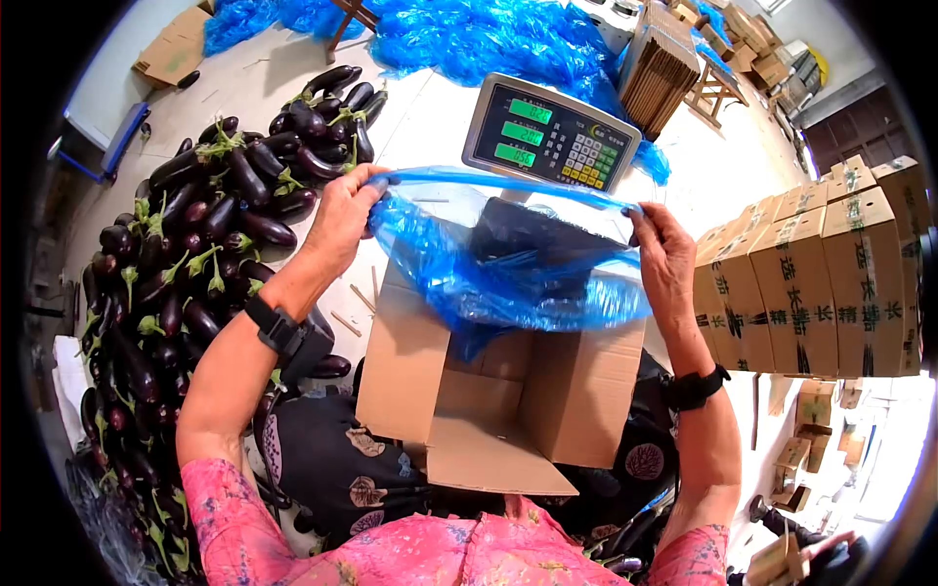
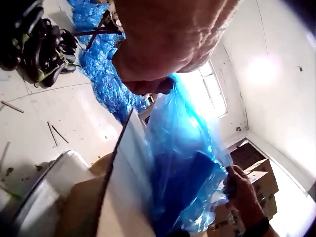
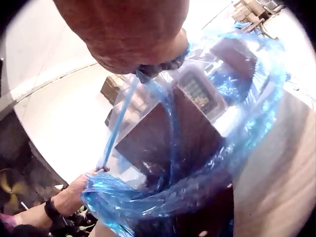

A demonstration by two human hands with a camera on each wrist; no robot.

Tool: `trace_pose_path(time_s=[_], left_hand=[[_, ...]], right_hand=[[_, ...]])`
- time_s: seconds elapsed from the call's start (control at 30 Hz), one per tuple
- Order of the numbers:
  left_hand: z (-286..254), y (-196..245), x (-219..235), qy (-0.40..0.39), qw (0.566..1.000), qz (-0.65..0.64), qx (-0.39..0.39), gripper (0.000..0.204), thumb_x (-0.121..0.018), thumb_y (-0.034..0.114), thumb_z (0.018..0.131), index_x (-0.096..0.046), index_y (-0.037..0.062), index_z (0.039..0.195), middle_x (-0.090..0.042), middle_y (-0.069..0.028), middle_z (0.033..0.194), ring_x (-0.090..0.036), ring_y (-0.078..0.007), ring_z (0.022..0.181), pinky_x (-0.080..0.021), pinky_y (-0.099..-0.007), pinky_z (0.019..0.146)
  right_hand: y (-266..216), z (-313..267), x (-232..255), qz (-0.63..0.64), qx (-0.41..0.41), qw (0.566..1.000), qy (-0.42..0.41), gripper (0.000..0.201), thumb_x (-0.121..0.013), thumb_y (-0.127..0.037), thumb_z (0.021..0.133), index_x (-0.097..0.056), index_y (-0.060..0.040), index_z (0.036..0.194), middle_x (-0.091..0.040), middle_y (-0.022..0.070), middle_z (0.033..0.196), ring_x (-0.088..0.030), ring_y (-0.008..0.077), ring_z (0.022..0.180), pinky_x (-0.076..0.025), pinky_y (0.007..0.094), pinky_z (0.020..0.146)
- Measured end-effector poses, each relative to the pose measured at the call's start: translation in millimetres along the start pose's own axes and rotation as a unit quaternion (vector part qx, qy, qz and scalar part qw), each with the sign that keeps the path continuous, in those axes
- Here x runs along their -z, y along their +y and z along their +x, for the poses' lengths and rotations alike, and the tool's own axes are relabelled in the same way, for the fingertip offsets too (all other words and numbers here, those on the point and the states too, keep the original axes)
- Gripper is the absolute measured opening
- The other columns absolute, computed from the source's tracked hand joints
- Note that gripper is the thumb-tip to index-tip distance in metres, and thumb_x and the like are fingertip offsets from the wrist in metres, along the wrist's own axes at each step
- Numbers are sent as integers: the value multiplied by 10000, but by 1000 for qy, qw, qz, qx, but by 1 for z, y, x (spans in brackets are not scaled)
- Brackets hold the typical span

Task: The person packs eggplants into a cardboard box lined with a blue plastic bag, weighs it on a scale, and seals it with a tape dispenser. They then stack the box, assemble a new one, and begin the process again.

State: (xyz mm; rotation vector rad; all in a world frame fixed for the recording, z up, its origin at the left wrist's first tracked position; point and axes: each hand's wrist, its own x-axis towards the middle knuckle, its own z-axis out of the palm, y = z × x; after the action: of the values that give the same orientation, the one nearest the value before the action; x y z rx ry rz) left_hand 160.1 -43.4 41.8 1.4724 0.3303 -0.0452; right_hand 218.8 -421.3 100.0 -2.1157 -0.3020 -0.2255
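A thin blue plastic bag (image 1: 508,283) is stretched by its rim between both hands, above an open cardboard box (image 1: 391,361). The left hand (image 1: 342,220) pinches the rim at one side, the right hand (image 1: 666,259) at the other. In the left wrist view the left hand (image 2: 168,44) grips the gathered edge of the bag (image 2: 182,123). The right wrist view has the right hand (image 3: 128,34) holding the film (image 3: 173,197) over a raised box flap, seen through it. The box's inside shows brown and bare below the bag.
A heap of eggplants (image 1: 186,244) lies on the left. Beyond the box stands a scale display (image 1: 547,132) with lit green readouts. Blue film (image 1: 479,39) is spread behind it. Stacked printed cartons (image 1: 811,273) stand on the right, with flattened cardboard (image 1: 660,68) farther back.
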Motion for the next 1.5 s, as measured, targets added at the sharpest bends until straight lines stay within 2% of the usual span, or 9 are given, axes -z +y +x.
trace_pose_path(time_s=[0.17,0.4,0.53,0.6,0.73,0.93,1.17,1.37,1.5], left_hand=[[49,-35,0,39,939,247,-235,191,-533,37,921,-676,3,1044,-645,-44,767,-554,-106,595,-475,-279,526],[42,-94,24,-124,943,305,-54,252,-475,16,887,-680,17,1034,-647,-56,705,-597,-117,564,-514,-286,539],[0,-104,41,-146,968,192,63,230,-511,22,873,-687,26,1021,-661,-47,741,-595,-101,586,-518,-256,551],[-15,-110,51,-156,956,238,68,203,-556,33,864,-681,18,1022,-690,-85,776,-639,-145,651,-537,-277,594],[-31,-70,37,52,933,318,-158,262,-641,59,888,-641,16,1147,-684,-92,975,-668,-186,951,-550,-301,815],[-49,16,-27,-48,786,424,-447,582,-797,129,754,-576,54,1287,-562,-145,1251,-543,-329,1182,-471,-425,1003],[-50,-17,-41,-283,683,535,-409,102,-663,97,799,-634,102,897,-594,-56,864,-561,-288,959,-409,-470,862],[-72,-2,-24,-373,750,444,-320,146,-724,88,771,-623,82,876,-614,-82,793,-601,-311,827,-486,-417,714],[-98,42,-13,-419,816,379,-123,168,-735,119,813,-645,45,934,-618,-108,766,-613,-312,765,-508,-404,702]], right_hand=[[38,33,-15,-38,0,999,5,144,-656,-123,952,-715,1,995,-582,6,646,-515,59,614,-432,241,566],[135,29,-20,-71,-64,957,-275,218,-652,-156,870,-712,38,951,-660,125,709,-583,118,703,-485,329,649],[139,14,2,-216,-51,942,-251,216,-582,-58,833,-692,-20,1015,-690,189,836,-671,316,787,-512,399,737],[100,5,13,-351,90,913,-185,198,-585,-17,838,-669,-38,1016,-660,168,887,-638,380,889,-502,440,806],[62,-13,27,-310,105,941,-84,151,-675,-66,866,-631,-45,1009,-624,158,1060,-643,343,906,-516,419,775],[-18,-53,3,-218,131,962,-94,302,-777,-171,824,-622,-29,1040,-606,157,1085,-652,285,845,-530,392,702],[-46,-66,-17,-310,280,898,-141,316,-791,-163,786,-606,-47,1014,-616,114,945,-631,336,862,-494,422,821],[-15,-73,-44,-380,132,778,-482,240,-770,-183,784,-626,-56,929,-656,137,957,-654,360,918,-532,440,799],[-30,-109,-13,-337,197,805,-448,226,-779,-178,761,-637,-80,908,-618,116,891,-634,323,877,-528,429,735]])
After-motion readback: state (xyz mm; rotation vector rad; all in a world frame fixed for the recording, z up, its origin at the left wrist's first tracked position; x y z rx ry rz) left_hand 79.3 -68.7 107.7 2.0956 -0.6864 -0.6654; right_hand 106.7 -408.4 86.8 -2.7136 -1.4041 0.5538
